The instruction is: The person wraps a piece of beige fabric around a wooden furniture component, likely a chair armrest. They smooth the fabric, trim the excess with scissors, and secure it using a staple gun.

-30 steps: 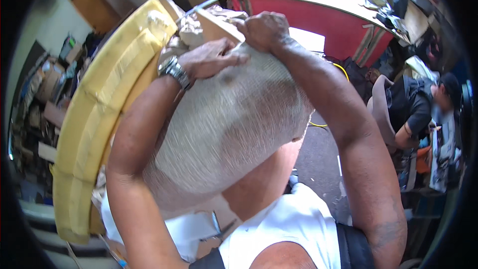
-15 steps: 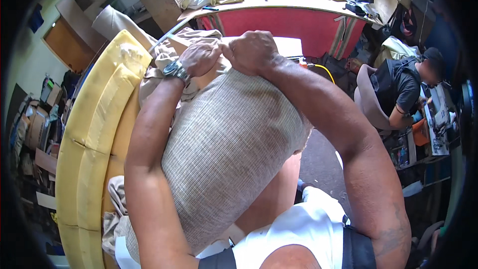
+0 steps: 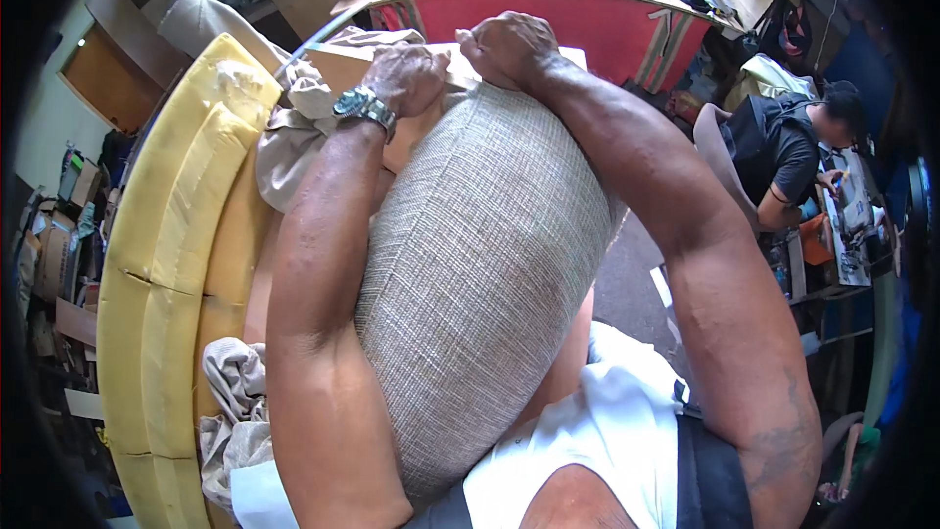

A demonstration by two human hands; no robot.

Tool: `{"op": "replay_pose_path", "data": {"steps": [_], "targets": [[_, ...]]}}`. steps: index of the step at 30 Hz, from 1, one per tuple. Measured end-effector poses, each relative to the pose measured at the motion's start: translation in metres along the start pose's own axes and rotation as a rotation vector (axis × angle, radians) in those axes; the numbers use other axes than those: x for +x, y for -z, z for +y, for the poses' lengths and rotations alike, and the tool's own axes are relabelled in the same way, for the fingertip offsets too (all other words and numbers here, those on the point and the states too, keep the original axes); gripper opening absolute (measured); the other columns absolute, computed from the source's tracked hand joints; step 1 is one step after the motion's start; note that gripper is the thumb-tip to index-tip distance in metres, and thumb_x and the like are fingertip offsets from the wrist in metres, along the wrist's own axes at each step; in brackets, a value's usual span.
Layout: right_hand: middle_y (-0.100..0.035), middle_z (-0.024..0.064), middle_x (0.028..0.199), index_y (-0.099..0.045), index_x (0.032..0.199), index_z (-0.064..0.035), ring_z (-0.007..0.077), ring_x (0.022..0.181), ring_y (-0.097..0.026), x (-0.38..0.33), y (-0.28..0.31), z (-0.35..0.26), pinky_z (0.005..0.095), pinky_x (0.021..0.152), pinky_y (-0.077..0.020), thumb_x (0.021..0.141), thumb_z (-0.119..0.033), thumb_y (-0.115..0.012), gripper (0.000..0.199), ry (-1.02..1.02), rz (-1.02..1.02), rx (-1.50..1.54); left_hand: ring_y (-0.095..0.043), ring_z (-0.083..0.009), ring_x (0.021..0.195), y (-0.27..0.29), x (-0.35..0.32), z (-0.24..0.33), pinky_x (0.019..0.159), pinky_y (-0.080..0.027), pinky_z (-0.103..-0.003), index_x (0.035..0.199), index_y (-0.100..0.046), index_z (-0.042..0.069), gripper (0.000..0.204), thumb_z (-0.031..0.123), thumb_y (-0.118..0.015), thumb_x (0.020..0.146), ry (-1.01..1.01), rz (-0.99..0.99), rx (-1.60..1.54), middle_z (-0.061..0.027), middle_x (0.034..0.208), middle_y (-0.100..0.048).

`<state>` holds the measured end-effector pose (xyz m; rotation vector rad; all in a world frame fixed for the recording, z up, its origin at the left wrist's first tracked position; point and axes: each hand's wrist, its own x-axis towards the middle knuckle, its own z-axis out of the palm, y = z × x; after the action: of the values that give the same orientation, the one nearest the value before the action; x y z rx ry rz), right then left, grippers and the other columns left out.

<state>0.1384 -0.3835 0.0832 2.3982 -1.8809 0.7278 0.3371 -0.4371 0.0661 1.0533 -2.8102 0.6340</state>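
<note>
A plump cushion (image 3: 480,264) in a woven grey-beige cover stands in front of me, its near end against my body between my forearms. At its far end both of my hands are closed in fists. My left hand (image 3: 403,78), with a metal watch on the wrist, grips the cover's edge at the left. My right hand (image 3: 511,49) holds the edge at the right, a short gap from the left. The cover between and under the fists is mostly hidden.
A long yellow foam piece (image 3: 147,323) lies to the left, with crumpled beige cloth (image 3: 235,397) beside it. Beyond the cushion stands a red-fronted worktable (image 3: 548,34) piled with fabric. At the right a person (image 3: 793,162) sits working at a bench.
My fists have moved apart and farther away. The cushion has turned more upright and its cover looks smoother and tighter. The camera view has shifted slightly.
</note>
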Motion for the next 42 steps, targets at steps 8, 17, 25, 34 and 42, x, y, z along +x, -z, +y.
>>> {"op": "replay_pose_path", "data": {"steps": [8,17,25,34,42], "targets": [[-0.074,0.0137,0.116,-0.075,0.117,-0.0114,0.0305,0.104,-0.072,0.049,-0.091,0.026,0.0431,0.09,-0.0562,0.093,-0.039,-0.059,0.04,0.278,-0.115,0.181,-0.065,-0.0411,0.113,0.026,-0.022,-0.008,0.098,-0.051,-0.05,0.14,-0.053,0.002,0.047,0.015,-0.055,0.095,0.041,-0.14,-0.082,-0.0229,0.118,-0.068],[-0.074,0.0187,0.111,-0.073,0.117,-0.0017,0.0255,0.095,-0.071,0.006,-0.071,-0.001,0.0401,0.083,-0.0555,0.095,-0.049,-0.06,0.053,0.274,-0.036,0.269,-0.047,-0.0399,0.143,0.218,-0.17,0.075,0.12,-0.034,-0.049,0.144,-0.051,-0.001,0.066,0.052,-0.033,0.107,0.051,-0.018,-0.164,-0.022,0.151,-0.052],[-0.074,0.0193,0.108,-0.073,0.116,-0.0006,0.0253,0.093,-0.07,-0.057,-0.055,-0.039,0.0401,0.082,-0.0552,0.097,-0.048,-0.058,0.053,0.436,-0.085,0.473,-0.047,-0.0353,0.141,0.22,-0.479,0.282,0.115,-0.04,-0.049,0.154,-0.038,0.001,0.079,0.059,-0.043,0.101,1.292,0.178,-0.318,-0.019,0.156,-0.044],[-0.074,0.0201,0.104,-0.072,0.115,0.0005,0.025,0.09,-0.07,-0.19,0.031,0.035,0.0401,0.081,-0.0549,0.1,-0.048,-0.056,0.054,0.366,-0.222,0.627,-0.031,-0.0395,0.151,0.162,-0.449,0.381,0.122,-0.026,-0.053,0.157,-0.02,-0.012,0.11,0.077,-0.043,0.095,1.403,0.511,-0.029,-0.0271,0.165,-0.025],[-0.074,0.0208,0.101,-0.072,0.114,0.0016,0.0248,0.087,-0.07,-0.189,0.024,0.075,0.0402,0.08,-0.0546,0.102,-0.048,-0.054,0.054,0.286,-0.308,0.699,-0.024,-0.051,0.152,0.171,-0.363,0.341,0.123,-0.015,-0.063,0.157,-0.018,-0.014,0.14,0.1,-0.028,0.076,1.37,0.026,0.367,-0.0376,0.162,-0.023]]}}
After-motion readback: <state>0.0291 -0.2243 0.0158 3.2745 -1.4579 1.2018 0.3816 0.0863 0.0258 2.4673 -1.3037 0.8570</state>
